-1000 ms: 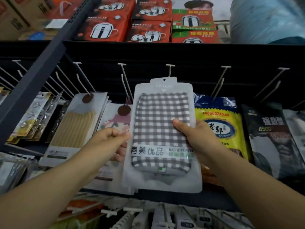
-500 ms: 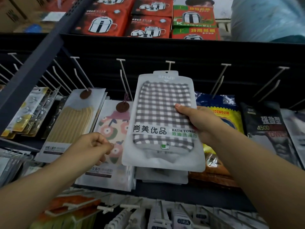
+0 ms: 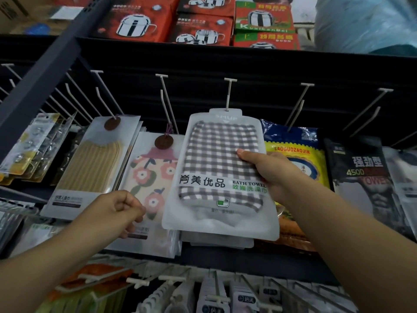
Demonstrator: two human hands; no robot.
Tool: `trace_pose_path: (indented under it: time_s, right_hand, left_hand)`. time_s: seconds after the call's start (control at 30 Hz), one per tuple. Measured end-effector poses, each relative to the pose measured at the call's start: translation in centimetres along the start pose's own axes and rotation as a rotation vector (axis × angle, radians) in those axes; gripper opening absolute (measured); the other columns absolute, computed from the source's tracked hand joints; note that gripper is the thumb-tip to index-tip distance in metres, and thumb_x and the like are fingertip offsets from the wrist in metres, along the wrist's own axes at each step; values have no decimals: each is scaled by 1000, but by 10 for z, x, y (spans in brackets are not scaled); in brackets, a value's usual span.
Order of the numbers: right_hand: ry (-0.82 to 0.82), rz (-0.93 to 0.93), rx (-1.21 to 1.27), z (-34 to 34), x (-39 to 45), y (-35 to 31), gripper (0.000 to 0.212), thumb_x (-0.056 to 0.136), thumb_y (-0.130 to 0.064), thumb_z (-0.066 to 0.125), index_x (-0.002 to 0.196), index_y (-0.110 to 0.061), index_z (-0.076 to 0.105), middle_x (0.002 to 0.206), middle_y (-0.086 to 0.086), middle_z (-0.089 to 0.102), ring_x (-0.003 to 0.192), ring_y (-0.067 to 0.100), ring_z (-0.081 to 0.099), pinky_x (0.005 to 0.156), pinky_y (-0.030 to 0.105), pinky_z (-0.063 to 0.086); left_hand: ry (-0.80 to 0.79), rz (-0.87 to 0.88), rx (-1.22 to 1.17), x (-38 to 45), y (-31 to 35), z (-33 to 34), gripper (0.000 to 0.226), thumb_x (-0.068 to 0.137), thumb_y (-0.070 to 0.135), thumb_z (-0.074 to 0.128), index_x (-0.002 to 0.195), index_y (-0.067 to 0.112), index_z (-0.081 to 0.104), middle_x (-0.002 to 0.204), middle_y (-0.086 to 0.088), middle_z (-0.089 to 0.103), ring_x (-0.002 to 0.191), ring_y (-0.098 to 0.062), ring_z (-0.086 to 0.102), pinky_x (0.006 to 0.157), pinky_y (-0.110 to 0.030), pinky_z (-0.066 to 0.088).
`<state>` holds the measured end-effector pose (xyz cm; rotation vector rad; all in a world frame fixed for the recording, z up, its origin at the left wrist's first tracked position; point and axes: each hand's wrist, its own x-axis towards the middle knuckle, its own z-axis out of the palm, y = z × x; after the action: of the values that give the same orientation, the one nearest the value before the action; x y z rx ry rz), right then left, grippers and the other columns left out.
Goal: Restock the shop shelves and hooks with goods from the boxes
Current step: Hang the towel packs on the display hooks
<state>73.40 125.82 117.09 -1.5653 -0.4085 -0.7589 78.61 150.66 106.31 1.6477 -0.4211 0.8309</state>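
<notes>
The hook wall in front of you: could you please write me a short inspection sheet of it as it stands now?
Surface: black slotted back panel carrying white hooks; a shelf above.
Job's things: checked bath towel pack, its hang tab at the tip of the middle hook; more packs behind it.
Clutter: striped towel pack, floral towel pack, yellow pack and black towel pack hang alongside.
Hands: right hand grips the checked pack's right edge; left hand is curled, holding nothing, in front of the floral pack.
Cables: nothing seen.
Surroundings: red pot boxes on the upper shelf; more hooks with goods below.
</notes>
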Motion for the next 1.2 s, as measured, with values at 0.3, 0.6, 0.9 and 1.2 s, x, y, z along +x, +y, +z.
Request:
trace_pose_path:
  time_s: [0.3, 0.6, 0.9, 1.2]
  right_hand:
    - [55, 40, -54, 8, 17, 19, 32, 82, -22, 76, 102, -6, 57, 95, 14, 72, 76, 29, 72, 59, 39, 59]
    - [237, 67, -291, 19, 62, 72, 62, 78, -46, 74, 122, -8, 54, 111, 11, 64, 97, 31, 64, 86, 48, 55]
    - [367, 46, -528, 23, 71, 88, 67, 88, -47, 63, 133, -3, 42, 126, 15, 57, 106, 31, 59, 65, 32, 44]
    - [258, -289, -932, 25, 22, 96, 65, 83, -10, 68, 137, -8, 31, 142, 12, 25, 123, 31, 42, 99, 32, 39]
  left_hand:
    - [1, -2, -20, -3, -6, 4, 10, 85, -3, 61, 76, -1, 64, 56, -6, 65, 56, -22, 58, 53, -30, 47]
    - [-58, -8, -5, -9, -16, 0, 12, 88, 4, 61, 77, 2, 65, 59, -5, 67, 53, -15, 61, 57, -32, 47]
    - [-84, -41, -18, -19, -26, -8, 18, 89, 4, 60, 72, 3, 65, 68, -16, 67, 54, -19, 58, 56, -34, 48]
    - [-44, 25, 10, -28, -24, -3, 14, 90, 4, 57, 77, 5, 64, 58, 0, 66, 51, -8, 59, 50, -23, 48]
